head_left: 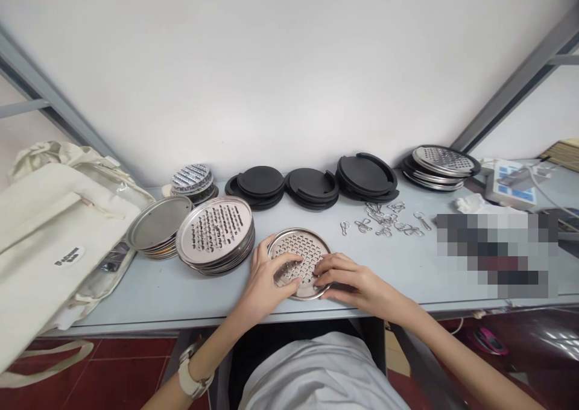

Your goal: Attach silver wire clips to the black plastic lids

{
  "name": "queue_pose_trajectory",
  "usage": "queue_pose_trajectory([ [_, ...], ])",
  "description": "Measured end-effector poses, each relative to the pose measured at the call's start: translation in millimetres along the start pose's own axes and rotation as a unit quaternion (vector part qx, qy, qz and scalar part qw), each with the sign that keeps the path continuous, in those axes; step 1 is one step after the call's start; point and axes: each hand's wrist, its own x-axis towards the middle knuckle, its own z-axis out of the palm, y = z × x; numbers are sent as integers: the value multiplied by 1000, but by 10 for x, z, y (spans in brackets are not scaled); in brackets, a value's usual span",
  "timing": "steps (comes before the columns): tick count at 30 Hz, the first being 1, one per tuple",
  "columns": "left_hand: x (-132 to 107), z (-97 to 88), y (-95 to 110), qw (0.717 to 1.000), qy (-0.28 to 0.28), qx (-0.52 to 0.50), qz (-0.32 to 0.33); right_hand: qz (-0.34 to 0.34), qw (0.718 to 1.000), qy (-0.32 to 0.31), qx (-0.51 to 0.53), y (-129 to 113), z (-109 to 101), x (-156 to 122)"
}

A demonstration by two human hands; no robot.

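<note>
A round metal grater disc (304, 247) with rows of raised holes lies at the front of the table. My left hand (266, 274) grips its left rim, thumb and index finger reaching over the top. From the other side, my right hand (350, 279) curls its fingers onto the disc and its right edge. Just left stands a stack of similar grater discs (215, 232), beside a stack of plain metal discs (160, 223). Smaller silver discs (192, 179) are piled behind them.
Stacked black round holders (261, 182) line the wall, with more in the middle (312, 187) and right (367, 176). Further right, a holder carries a grater disc (443, 158). Loose metal clips (384, 218) lie ahead. A cream bag (67, 217) covers the left end; a pixelated patch hides part of the right.
</note>
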Motion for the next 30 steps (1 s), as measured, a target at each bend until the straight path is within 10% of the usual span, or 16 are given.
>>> queue_pose_trajectory([
  [30,17,-48,-152,996,14,-91,-4,25,999,-9,-34,-19,-5,-34],
])
